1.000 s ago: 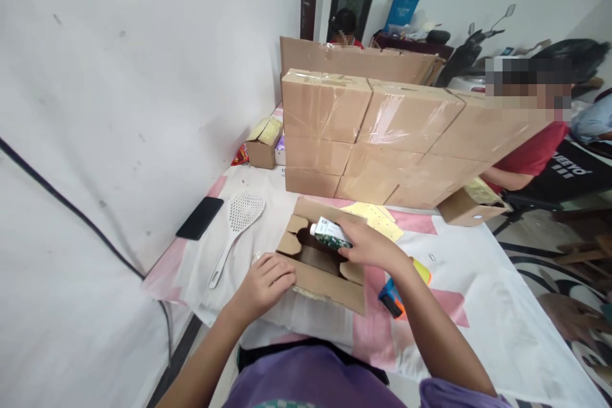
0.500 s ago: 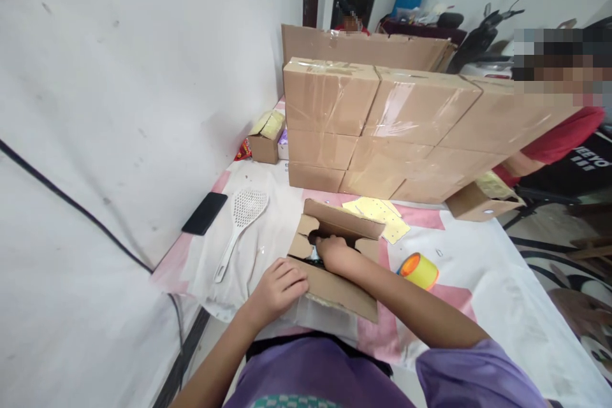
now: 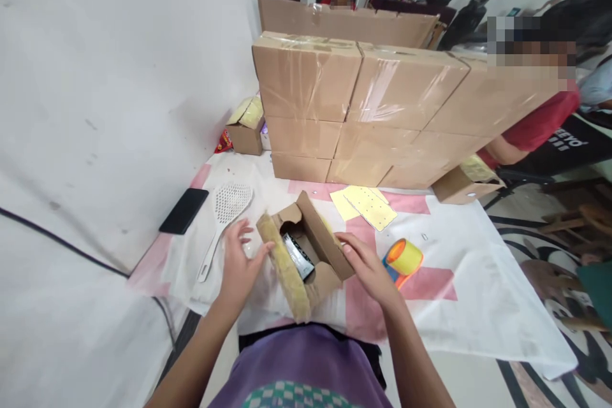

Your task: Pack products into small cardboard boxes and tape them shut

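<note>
A small cardboard box (image 3: 321, 248) stands open on the table between my hands, turned at an angle. Inside lies a silvery-white packet (image 3: 297, 256) with dark edging. My left hand (image 3: 240, 262) is open at the left flap, fingers spread and the thumb touching the strip of yellowish tape (image 3: 285, 271). On the other side, my right hand (image 3: 367, 262) grips the edge of the right flap, its thumb partly hidden. A white slotted skimmer (image 3: 228, 207) lies just beyond my left hand.
A black phone (image 3: 184, 211) lies by the wall. Yellow dotted paper sheets (image 3: 370, 205) and a yellow tape roll (image 3: 405, 256) sit to the right. Taped cardboard boxes (image 3: 354, 115) form a barrier at the back. A person in a red sleeve (image 3: 540, 121) is beyond it.
My right hand has come out of the box and moved to its right flap. The box has turned, and my left hand has opened and shifted left. The packet now shows.
</note>
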`<state>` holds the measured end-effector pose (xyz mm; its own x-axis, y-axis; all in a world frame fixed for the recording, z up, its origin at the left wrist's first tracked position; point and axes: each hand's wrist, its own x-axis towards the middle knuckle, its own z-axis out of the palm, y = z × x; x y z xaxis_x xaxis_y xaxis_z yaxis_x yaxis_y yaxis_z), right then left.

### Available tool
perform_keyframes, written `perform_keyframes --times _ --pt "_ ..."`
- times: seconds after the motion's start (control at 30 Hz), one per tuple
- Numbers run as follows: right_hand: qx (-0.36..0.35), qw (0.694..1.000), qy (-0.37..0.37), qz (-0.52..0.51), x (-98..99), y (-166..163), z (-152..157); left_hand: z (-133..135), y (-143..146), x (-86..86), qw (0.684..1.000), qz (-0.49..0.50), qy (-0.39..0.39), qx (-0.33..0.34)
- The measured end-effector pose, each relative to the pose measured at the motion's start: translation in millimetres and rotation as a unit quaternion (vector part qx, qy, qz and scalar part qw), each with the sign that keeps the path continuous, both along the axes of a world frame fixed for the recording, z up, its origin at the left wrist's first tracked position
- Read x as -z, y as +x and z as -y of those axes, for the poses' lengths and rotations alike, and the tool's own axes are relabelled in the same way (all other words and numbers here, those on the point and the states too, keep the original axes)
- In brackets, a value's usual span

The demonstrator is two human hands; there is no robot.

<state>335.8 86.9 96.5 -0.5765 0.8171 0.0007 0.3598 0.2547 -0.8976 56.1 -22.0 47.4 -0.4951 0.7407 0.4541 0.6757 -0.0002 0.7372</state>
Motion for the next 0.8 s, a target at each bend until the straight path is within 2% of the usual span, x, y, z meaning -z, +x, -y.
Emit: perform_keyframes --times 0.07,0.1,0.2,0.3,0.37,0.47,0.57,0.63,0.73,0.8 --pt "0.019 0.998 -0.037 -0.035 11.5 -6 13 -1 17 -3.2 0.987 0.13 -0.074 0.059" --pt "0.033 0.997 -0.049 -0.046 14.1 -9 20 0 24 -3.5 0.978 0.158 -0.104 0.086" --pt "0.044 0.992 -0.09 -0.071 16.5 -14 40 -3 38 0.7 0.971 0.132 -0.159 0.116" --pt "0.009 0.989 -0.109 -0.097 22.4 -19 59 -19 32 5.7 0.965 0.091 -0.182 0.163" --pt "0.0 0.994 -0.076 -0.084 30.0 -25 69 -34 19 4.2 0.952 0.096 -0.192 0.22" --pt "0.04 0.998 0.044 -0.009 41.4 -38 79 -50 4 -8.3 0.934 0.12 -0.212 0.262" --pt "0.064 0.986 0.142 0.059 46.8 -53 81 -47 13 -26.2 0.932 0.085 -0.268 0.227" --pt "0.067 0.979 0.17 0.093 47.3 -61 82 -35 33 -34.7 0.931 0.01 -0.333 0.149" --pt "0.067 0.974 0.172 0.129 46.7 -67 88 -17 62 -37.7 0.915 -0.104 -0.387 0.049" --pt "0.044 0.978 0.151 0.133 45.6 -68 94 -12 65 -34.8 0.913 -0.161 -0.372 0.052"
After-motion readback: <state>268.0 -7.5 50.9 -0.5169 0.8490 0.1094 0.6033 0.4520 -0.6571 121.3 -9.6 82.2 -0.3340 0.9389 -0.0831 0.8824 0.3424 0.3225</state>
